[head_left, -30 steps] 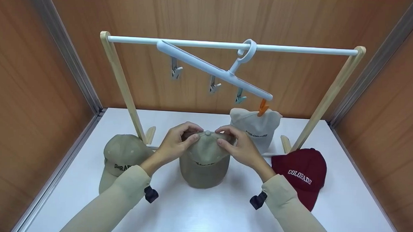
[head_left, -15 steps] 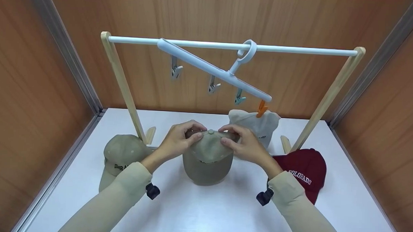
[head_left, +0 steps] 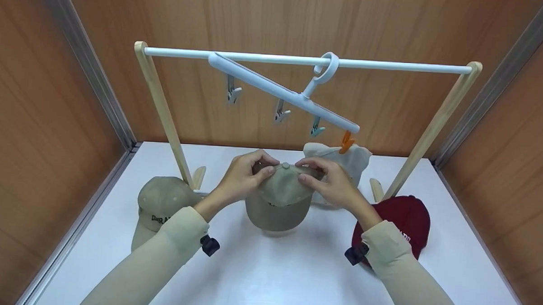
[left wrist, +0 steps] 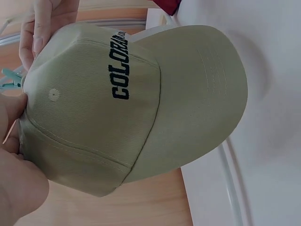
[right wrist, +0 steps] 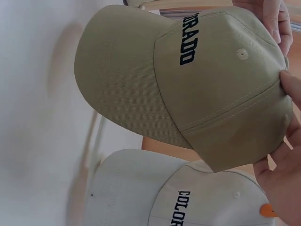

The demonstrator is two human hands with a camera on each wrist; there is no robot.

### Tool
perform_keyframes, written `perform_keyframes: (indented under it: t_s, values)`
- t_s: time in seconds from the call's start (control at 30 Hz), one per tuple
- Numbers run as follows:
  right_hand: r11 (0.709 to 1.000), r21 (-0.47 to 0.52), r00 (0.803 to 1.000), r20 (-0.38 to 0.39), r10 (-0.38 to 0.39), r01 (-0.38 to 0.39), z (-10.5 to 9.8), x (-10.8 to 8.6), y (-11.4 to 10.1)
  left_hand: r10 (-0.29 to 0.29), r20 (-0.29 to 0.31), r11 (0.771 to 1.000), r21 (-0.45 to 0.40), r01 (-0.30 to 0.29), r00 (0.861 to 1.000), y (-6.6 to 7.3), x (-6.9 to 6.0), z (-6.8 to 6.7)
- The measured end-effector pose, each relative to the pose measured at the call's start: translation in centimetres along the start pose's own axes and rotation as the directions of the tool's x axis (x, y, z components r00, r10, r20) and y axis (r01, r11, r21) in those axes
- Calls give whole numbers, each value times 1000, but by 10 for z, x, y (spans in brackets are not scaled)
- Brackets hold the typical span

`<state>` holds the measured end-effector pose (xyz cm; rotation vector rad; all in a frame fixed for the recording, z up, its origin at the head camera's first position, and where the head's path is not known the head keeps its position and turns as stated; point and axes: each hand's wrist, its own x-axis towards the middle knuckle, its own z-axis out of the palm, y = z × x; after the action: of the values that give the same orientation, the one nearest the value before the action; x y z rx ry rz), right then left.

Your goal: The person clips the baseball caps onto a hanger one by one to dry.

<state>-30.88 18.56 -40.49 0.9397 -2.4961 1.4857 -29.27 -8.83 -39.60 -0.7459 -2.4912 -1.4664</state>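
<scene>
An olive cap [head_left: 284, 189] hangs between the two hands, its brim [head_left: 278, 213] pointing down above the white table. The left hand [head_left: 246, 176] pinches the crown's left side near the top button, and the right hand [head_left: 333, 184] pinches its right side. Dark lettering on the cap front [left wrist: 120, 66] shows in the left wrist view. Behind and above is a light blue hanger [head_left: 282, 93] with several clips. Its orange clip [head_left: 347, 141] holds a pale cap [head_left: 354, 162], partly hidden by the right hand; in the right wrist view that pale cap [right wrist: 136, 188] shows below the olive one.
A second olive cap [head_left: 166, 200] lies at the left, partly behind the left sleeve. A dark red cap [head_left: 404, 218] lies at the right beside the right forearm. The hanger hooks over a white rail [head_left: 405, 66] on wooden legs. Wood panels [head_left: 258, 16] enclose the table.
Both hands have carried the olive cap slightly up, away from the person and to the right. The right forearm now covers more of the red cap.
</scene>
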Motion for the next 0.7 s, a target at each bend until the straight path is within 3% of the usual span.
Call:
perform_keyframes:
  t_s: [0.4,0.7]
  values:
    - [999,33,1000,-24,16,-15,-10,5,-4,-16,77,1000,24,15,997,12,17,-3]
    - [999,35,997,-66,41,-38,-16,9,-9,14,59,1000,5,-14,998,21,28,-3]
